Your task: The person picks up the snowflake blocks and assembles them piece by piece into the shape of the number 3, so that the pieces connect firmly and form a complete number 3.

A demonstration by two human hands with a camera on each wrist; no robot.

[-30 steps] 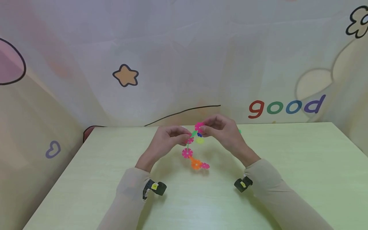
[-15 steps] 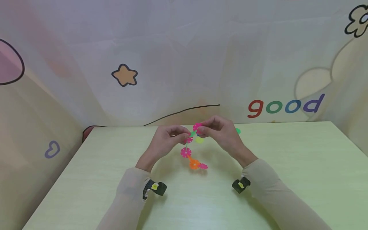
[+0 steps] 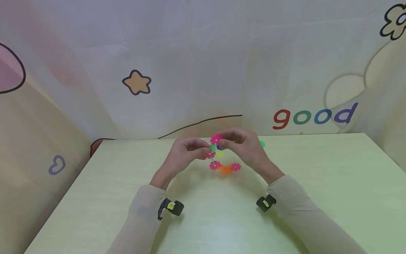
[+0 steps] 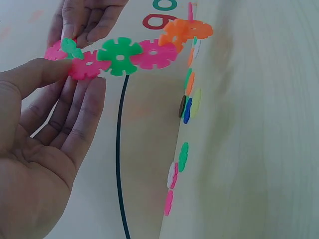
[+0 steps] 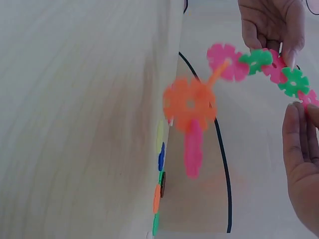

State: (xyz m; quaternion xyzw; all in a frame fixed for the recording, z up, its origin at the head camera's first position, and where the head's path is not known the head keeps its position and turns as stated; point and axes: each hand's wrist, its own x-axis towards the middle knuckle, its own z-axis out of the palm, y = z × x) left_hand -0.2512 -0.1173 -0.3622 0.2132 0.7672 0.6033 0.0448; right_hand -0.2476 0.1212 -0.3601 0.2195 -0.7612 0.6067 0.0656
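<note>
A chain of flower-shaped snowflake discs, pink, green and orange, hangs between my hands above the table. My left hand (image 3: 182, 155) pinches a pink disc (image 4: 88, 65) partway along it, between thumb and fingers. My right hand (image 3: 245, 146) pinches the pink disc (image 5: 310, 97) at the upper end, joined to a green disc (image 5: 293, 82). Beyond my left hand the chain goes on through another green disc (image 4: 119, 57), a pink disc (image 3: 215, 165) and orange discs (image 3: 226, 170). A last pink disc (image 3: 235, 167) forms the free end. Fingers partly cover the held discs.
Loose discs lie towards the table's back edge, among them a yellow one (image 3: 220, 153), a blue one (image 4: 187, 110) and a green one (image 4: 184, 157). A printed cloth (image 3: 196, 70) hangs behind the pale table (image 3: 203, 225).
The chain's free lower end has swung up and to the right. The pink disc in my right hand has shifted slightly left. My left hand stays in place.
</note>
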